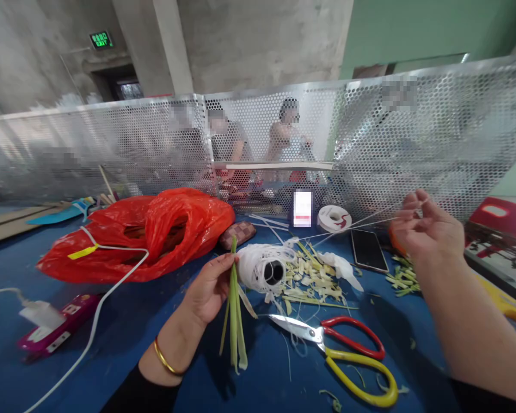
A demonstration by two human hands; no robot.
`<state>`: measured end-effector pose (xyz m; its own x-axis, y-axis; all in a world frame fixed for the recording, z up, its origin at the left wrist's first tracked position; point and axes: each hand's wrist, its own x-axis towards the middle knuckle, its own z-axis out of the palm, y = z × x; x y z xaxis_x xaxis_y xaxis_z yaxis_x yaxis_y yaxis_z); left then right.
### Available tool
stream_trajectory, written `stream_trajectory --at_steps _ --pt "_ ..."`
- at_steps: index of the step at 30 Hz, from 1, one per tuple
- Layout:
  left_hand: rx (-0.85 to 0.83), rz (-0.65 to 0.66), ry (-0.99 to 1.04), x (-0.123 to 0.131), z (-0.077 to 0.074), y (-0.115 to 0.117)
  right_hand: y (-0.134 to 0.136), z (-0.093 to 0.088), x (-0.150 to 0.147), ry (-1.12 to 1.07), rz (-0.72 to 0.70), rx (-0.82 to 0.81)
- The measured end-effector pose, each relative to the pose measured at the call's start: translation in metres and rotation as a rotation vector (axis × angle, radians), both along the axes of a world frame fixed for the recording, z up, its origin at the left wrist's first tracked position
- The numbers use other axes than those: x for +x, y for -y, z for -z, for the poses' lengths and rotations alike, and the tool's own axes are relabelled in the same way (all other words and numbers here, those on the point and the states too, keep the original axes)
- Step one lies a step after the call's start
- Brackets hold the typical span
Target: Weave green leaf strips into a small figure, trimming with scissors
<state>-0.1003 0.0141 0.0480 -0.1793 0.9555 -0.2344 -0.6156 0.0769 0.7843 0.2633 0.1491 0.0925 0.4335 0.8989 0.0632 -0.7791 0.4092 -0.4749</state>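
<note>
My left hand is closed around a bundle of green leaf strips, held upright over the blue table. My right hand is raised at the right, its fingers pinched on thin white string that runs taut back to a white string spool lying beside the leaf bundle. Scissors with red and yellow handles lie open on the table in front of the spool.
A red plastic bag lies at the left, with a pink phone and white cable near it. Leaf scraps, a black phone and a tape roll sit behind. A perforated metal screen fences the table; other people sit beyond it.
</note>
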Motion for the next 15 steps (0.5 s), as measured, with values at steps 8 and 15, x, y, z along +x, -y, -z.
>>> stream_trajectory --at_steps 8,15 --pt "-0.135 -0.09 0.22 0.001 -0.004 -0.006 0.006 -0.011 0.004 0.032 0.163 -0.03" --pt "-0.11 -0.213 0.236 -0.004 -0.006 -0.008 0.005 -0.002 0.003 0.692 0.666 0.09"
